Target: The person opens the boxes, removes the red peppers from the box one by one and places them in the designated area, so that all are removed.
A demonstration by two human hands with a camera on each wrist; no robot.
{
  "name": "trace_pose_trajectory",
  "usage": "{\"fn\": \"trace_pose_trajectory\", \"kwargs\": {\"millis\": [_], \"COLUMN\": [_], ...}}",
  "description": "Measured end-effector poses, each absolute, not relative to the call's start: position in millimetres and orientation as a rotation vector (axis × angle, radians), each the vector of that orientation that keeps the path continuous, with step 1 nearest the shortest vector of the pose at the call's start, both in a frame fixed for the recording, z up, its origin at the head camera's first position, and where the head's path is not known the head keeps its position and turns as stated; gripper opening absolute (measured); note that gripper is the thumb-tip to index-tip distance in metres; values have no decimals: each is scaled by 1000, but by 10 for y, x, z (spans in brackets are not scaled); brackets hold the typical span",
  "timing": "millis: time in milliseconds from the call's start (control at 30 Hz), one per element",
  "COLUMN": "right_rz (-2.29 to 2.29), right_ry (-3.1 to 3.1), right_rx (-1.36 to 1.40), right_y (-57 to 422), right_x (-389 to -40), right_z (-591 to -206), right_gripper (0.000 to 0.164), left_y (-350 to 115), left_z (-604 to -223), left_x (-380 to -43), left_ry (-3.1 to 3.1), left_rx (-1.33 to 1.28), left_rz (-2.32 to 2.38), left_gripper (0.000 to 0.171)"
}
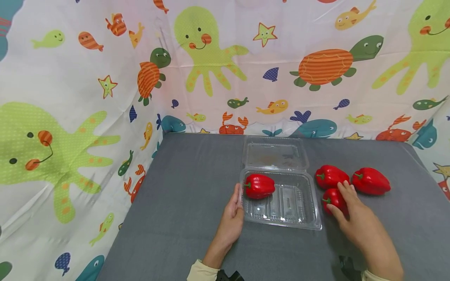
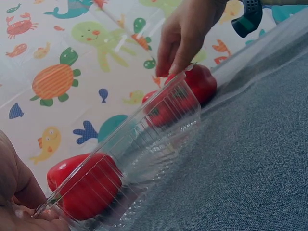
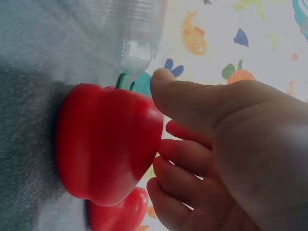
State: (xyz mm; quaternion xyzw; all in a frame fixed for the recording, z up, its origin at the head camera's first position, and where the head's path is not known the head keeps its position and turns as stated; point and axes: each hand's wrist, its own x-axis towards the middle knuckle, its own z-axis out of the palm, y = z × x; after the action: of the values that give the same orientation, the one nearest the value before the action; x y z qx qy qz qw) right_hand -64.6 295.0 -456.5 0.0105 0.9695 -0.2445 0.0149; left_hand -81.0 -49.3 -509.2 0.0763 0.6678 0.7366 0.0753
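Observation:
A clear plastic clamshell container (image 1: 291,210) lies with its lid (image 1: 274,153) folded back behind it. One red bell pepper (image 1: 259,186) lies at the left side inside the container. My left hand (image 1: 228,220) pinches the container's left rim between thumb and fingers. To the right of the container, my right hand (image 1: 360,220) is over the nearest of three red bell peppers (image 1: 332,199), thumb on its near left side and fingertips by its far side. In the right wrist view, the fingers are loosely bent beside this pepper (image 3: 106,144), and its green stem points toward the container.
Two more red bell peppers, one behind (image 1: 329,175) and one to the right (image 1: 372,181), lie close to my right hand. Everything stands on a grey cloth-covered table (image 1: 183,195). A curtain (image 1: 225,78) printed with sea animals rises at the back and sides.

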Motion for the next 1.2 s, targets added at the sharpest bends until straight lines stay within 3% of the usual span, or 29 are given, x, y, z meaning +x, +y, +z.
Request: {"fn": "trace_pose_trajectory", "kwargs": {"millis": [133,367,733,1200], "right_rz": [-732,-782,-847,-840], "right_ry": [3036,3136,3161,3076], "right_rx": [54,-62,-261,-350], "right_y": [2892,2692,2376,1997], "right_x": [-657,-668,-738,-905], "right_z": [-4497,-4418,-4338,-4445], "right_gripper": [101,90,86,82], "left_y": [-485,-481,-466,-470], "left_z": [-5084,-5088,-5094,-5091], "left_x": [-808,-803,-806,-811], "left_ry": [1999,1997,2011,2022], "left_rx": [231,219,229,236], "left_rz": [2212,2212,2214,2205], "left_gripper": [69,70,69,68]}}
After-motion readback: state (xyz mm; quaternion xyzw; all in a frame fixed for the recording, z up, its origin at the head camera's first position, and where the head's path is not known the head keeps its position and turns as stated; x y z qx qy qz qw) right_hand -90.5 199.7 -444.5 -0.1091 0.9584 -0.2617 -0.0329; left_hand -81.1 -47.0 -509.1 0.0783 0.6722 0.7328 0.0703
